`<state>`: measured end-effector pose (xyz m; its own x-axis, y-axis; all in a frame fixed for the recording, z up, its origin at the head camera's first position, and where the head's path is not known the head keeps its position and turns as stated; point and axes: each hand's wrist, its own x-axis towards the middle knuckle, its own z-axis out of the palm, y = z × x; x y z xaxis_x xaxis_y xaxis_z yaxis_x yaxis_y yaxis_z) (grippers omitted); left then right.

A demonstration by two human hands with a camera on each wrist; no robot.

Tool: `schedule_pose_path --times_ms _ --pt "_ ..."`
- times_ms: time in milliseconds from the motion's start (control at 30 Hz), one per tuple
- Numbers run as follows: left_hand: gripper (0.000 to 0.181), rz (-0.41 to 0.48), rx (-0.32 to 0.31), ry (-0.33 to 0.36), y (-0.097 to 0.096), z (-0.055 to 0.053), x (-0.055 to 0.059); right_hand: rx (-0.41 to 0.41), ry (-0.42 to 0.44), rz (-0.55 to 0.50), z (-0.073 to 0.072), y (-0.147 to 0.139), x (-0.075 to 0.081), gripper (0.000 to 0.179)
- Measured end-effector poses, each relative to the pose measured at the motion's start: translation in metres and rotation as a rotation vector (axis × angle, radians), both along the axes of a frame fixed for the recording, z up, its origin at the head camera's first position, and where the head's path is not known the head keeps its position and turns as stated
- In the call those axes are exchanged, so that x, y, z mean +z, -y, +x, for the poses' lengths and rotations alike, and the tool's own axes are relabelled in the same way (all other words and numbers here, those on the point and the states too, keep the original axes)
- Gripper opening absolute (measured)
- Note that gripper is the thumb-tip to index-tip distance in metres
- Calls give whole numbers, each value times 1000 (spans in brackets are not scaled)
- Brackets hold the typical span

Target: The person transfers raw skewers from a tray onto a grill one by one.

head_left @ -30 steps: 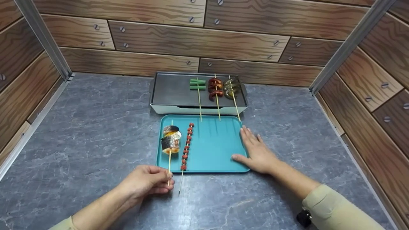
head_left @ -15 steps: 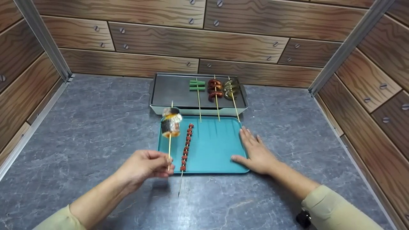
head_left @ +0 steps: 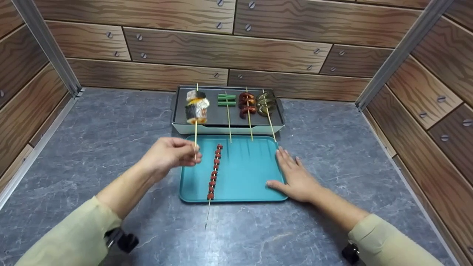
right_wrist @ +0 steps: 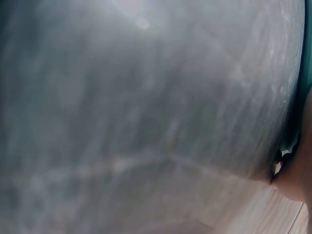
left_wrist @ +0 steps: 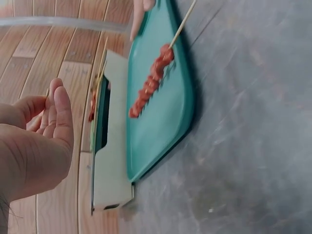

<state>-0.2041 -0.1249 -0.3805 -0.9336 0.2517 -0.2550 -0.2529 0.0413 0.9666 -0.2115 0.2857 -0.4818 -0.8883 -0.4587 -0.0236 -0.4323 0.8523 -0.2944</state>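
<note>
My left hand (head_left: pixel 172 153) pinches the lower end of a wooden skewer that carries thick chunks with dark and silvery skin, like a fish skewer (head_left: pixel 196 111). Those chunks appear over the left part of the grill plate (head_left: pixel 212 115) in the head view, the hand itself being above the tray's far left corner. On the teal tray (head_left: pixel 247 170) lies a skewer of small red meat pieces (head_left: pixel 214 171), its bare end past the front edge. My right hand (head_left: pixel 297 181) rests with straight fingers along the tray's right edge. The left wrist view shows the left hand (left_wrist: pixel 44 131) from its side.
Across the grill's right half lie a green vegetable skewer (head_left: pixel 226 99), a reddish-brown skewer (head_left: pixel 247 105) and an olive-green skewer (head_left: pixel 265 102), their sticks reaching over the tray. Wood-patterned walls (head_left: pixel 229 48) enclose the grey marbled table (head_left: pixel 122 122) at back and sides.
My left hand has lifted the fish skewer off the tray and carried it forward to the grill's left side. The right hand stays at the tray's edge.
</note>
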Motion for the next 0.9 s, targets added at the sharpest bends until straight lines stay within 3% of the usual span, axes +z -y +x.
schedule_pose_path --times_ms 167,367,700,900 --pt "22 -1 4 -41 -1 -26 -1 3 -4 8 -1 1 0 112" --pt "24 -21 16 -47 -5 -50 -1 2 -9 18 -1 0 -1 112" --pt "24 -35 11 -40 -19 -81 -12 -7 -4 13 -1 -1 0 113" --pt "31 -47 10 -51 -16 -93 -22 -6 -1 3 -1 -1 -1 113"
